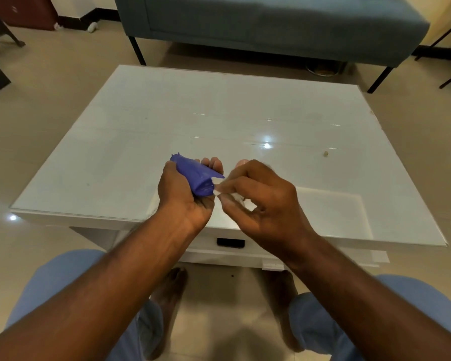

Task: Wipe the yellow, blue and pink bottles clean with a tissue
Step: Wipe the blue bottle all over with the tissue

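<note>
- Hands meet above the near edge of the white table (146,131), with the person's knees in blue trousers below.
- Left hand (182,194) is wrapped around the blue bottle (195,175), which lies tilted across the palm, one end pointing away over the table.
- Right hand (261,207) pinches a small white tissue (219,187) in curled fingers and presses it against the near end of the blue bottle.
- Crumb-like speck (325,153) lies on the table, well to the right of the bottle.
- Grey-blue sofa (271,24) stands beyond the table's far edge.
</note>
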Demonstrator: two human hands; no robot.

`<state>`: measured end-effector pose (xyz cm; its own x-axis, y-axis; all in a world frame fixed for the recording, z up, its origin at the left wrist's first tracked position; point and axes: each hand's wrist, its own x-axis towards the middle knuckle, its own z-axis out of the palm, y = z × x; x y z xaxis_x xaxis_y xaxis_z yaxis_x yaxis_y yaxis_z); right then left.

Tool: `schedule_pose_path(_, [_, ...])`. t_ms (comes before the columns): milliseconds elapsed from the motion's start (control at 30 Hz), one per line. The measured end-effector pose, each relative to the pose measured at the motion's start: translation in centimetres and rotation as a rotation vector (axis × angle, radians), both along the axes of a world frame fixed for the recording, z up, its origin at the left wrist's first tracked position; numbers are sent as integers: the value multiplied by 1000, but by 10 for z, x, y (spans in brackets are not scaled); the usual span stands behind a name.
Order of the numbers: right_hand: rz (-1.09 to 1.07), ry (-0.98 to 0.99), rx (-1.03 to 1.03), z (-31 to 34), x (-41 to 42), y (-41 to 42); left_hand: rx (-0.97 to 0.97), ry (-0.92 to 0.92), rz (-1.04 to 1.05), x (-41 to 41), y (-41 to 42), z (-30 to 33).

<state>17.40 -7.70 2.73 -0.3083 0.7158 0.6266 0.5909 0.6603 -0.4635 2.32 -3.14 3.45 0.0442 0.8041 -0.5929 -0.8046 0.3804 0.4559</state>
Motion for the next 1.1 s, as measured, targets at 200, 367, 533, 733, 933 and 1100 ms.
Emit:
schedule_pose_path(200, [101, -44, 49, 2, -11, -6, -5, 43, -72, 9, -3, 6])
schedule_pose_path(367, [-43, -23, 7, 3, 8, 4, -4, 17, 29, -1, 1, 5])
schedule_pose_path(533, [116, -75, 98, 2, -15, -9, -52, 59, -75, 15, -7, 8])
schedule_pose_path(733, [-1, -32, -31, 7, 10, 7, 0, -47, -23, 0, 2, 10])
schedule_pose_path(933, [209, -2, -244, 14, 19, 6, -53, 4, -220, 4, -8, 5])
schedule_pose_path(1100, [196, 87, -230, 13, 21, 8, -43, 90, -305, 11, -12, 12])
